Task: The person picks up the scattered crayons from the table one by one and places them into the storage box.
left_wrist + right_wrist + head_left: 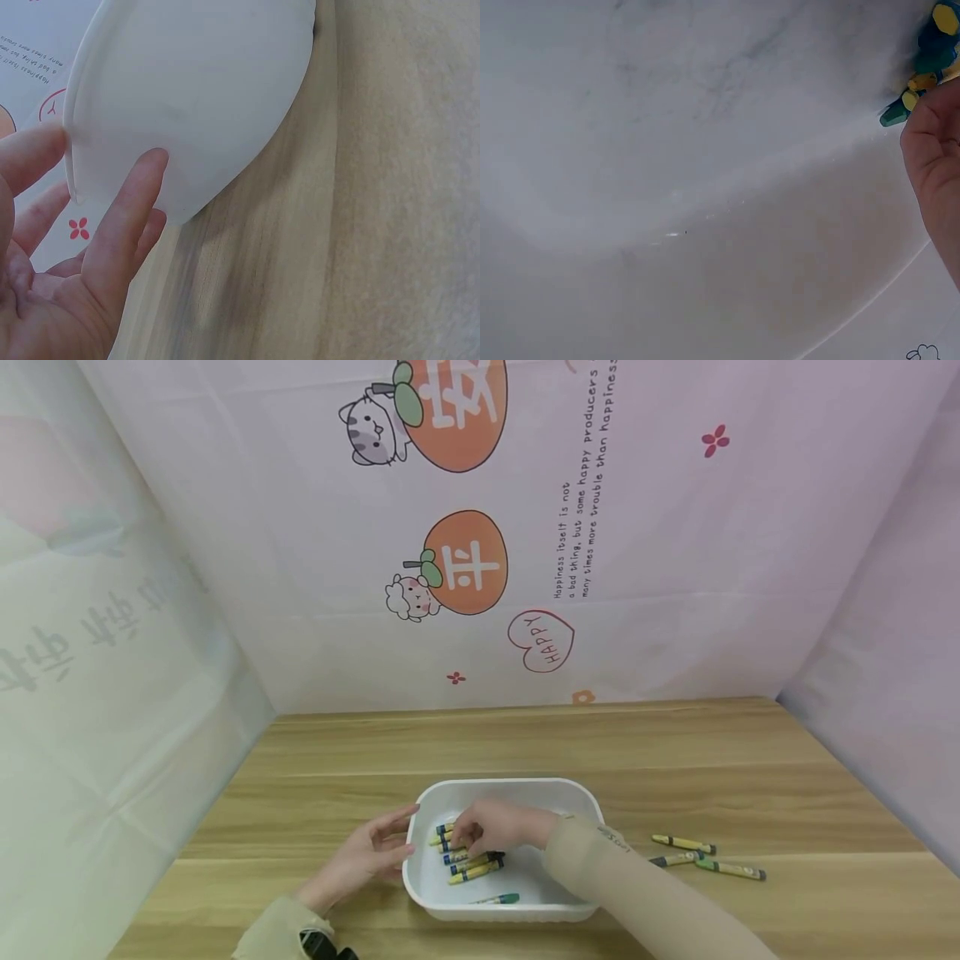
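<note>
A white plastic tub (540, 881) stands on the table with a row of yellow-wrapped wax crayons (476, 871) in its left part. My left hand (363, 862) is at the tub's left side. In the left wrist view, the left hand's extended fingers (120, 217) touch the rim and outer wall. My right hand (491, 827) reaches into the tub, its fingers and thumb curled around a crayon in the row and partly hiding it. A green-tipped crayon (501, 899) lies apart near the tub's front wall. In the right wrist view, crayon ends (896, 112) show beside the right hand (941, 157).
Outside the tub on the right lie a yellow crayon (684, 843), a dark-tipped crayon (675, 859) and a green-tipped one (731, 869). The wooden table (345, 768) meets a printed white cloth (652, 635) behind, with cloth on both sides too.
</note>
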Motion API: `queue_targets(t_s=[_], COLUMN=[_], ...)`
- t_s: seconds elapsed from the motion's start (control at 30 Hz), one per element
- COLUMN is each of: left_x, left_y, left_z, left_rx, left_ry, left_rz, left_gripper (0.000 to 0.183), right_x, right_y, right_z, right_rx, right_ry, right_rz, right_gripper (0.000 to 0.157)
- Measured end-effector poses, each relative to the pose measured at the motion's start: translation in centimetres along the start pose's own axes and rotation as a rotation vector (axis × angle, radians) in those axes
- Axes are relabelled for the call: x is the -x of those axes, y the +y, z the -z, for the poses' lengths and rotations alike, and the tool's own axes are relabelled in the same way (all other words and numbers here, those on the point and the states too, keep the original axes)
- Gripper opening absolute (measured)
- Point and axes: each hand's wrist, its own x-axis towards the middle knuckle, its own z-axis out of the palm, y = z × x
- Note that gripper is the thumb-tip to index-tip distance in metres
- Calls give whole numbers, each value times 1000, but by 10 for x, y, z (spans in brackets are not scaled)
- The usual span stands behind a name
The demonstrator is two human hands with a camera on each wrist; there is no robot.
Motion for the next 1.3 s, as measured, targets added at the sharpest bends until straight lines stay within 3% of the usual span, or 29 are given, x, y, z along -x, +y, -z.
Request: queue_targets(t_s=[0.27, 0.4, 0.5, 0.7, 1.0, 1.3], left_x=[1, 1, 1, 1, -1, -2], left_y=[-1, -2, -3, -4, -3, -1], left_z=[0, 1, 2, 2, 3, 2], left_rx=[3, 7, 14, 11, -14, 0], left_ry=[7, 6, 6, 16, 12, -4], left_rz=[6, 8, 6, 4, 6, 9], left_gripper=[68, 68, 68, 69, 68, 69], right_x=[5, 12, 20, 46, 86, 129], right_y=[-7, -12, -13, -10, 18, 60], right_z=[20, 35, 47, 72, 91, 91], right_rx=[-39, -62, -92, -119, -131, -154], right_ry=[60, 70, 87, 161, 235, 280], right_rz=[39, 14, -2, 68, 97, 31], right_gripper=[18, 21, 22, 24, 25, 27])
